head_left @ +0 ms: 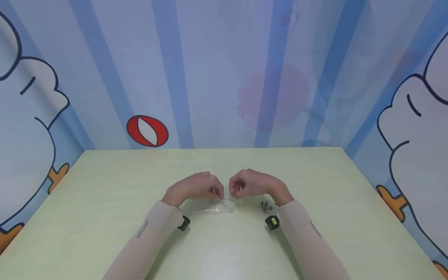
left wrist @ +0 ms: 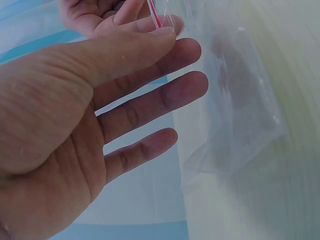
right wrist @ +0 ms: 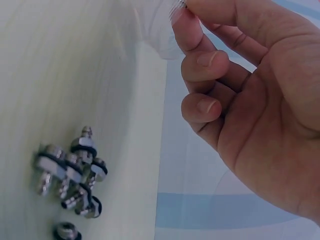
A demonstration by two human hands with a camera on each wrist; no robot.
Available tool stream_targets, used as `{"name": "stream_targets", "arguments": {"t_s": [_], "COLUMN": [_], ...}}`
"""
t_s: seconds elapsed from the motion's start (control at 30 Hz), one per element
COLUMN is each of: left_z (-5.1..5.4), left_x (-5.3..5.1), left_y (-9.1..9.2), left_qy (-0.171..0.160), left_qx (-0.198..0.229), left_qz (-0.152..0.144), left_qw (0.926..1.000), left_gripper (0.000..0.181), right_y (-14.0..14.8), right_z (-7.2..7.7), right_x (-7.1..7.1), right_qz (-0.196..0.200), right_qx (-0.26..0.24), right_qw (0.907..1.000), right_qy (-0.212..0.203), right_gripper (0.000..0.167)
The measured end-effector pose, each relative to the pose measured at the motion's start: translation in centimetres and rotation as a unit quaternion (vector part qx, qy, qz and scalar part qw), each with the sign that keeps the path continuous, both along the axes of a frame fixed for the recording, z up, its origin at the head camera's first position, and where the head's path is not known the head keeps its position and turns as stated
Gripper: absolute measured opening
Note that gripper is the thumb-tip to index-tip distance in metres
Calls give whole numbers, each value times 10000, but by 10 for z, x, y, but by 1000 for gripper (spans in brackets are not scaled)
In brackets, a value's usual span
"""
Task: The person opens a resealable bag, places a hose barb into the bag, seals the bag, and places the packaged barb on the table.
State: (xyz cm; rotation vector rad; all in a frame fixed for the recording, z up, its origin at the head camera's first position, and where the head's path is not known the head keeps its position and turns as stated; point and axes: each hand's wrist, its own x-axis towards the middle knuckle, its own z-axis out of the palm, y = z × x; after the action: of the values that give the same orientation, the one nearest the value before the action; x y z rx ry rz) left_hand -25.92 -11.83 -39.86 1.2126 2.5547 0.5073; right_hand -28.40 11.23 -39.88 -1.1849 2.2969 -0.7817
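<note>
While a clear zip-seal bag (left wrist: 240,100) hangs below, left hand (head_left: 199,186) and right hand (head_left: 254,182) pinching its red-striped edge, wrists bent.

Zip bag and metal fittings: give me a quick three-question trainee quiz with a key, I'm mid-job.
1. Multiple choice: what does the left hand pinch between thumb and index finger? A) a coin; B) the edge of the clear zip bag; C) a pen.
2. True or false: the barbed metal fittings lie loose on the table.
3. Fill in: the fittings lie nearer the person's ____ hand.
Key: 1 B; 2 true; 3 right, the right hand.
</note>
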Motion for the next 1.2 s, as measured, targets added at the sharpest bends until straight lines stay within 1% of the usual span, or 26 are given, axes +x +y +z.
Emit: {"name": "stream_targets", "arguments": {"t_s": [0.37,0.63,0.77,0.97,1.2], "left_z": [2,3,3,2,2], "left_x": [2,2,2,1,-1], "left_y": [1,1,0,-2,-2], "left_qy": [-42,31,55,3,-67], "left_qx": [-107,-130,-147,-135,-40], "left_qz": [96,73,74,96,97], "left_qw": [9999,9999,9998,9999,9999], "left_gripper": [13,11,9,8,8], "right_y": [2,9,15,23,35], "right_z": [1,7,11,15,20], "right_x": [1,0,0,0,1], "right_qz": [1,-8,-92,-283,-428], "right_qx": [67,232,247,415,440], "right_qw": [9999,9997,9996,9983,9976], "right_qy": [-96,-60,-55,-294,-327], "right_gripper": [15,14,14,17,19]}}
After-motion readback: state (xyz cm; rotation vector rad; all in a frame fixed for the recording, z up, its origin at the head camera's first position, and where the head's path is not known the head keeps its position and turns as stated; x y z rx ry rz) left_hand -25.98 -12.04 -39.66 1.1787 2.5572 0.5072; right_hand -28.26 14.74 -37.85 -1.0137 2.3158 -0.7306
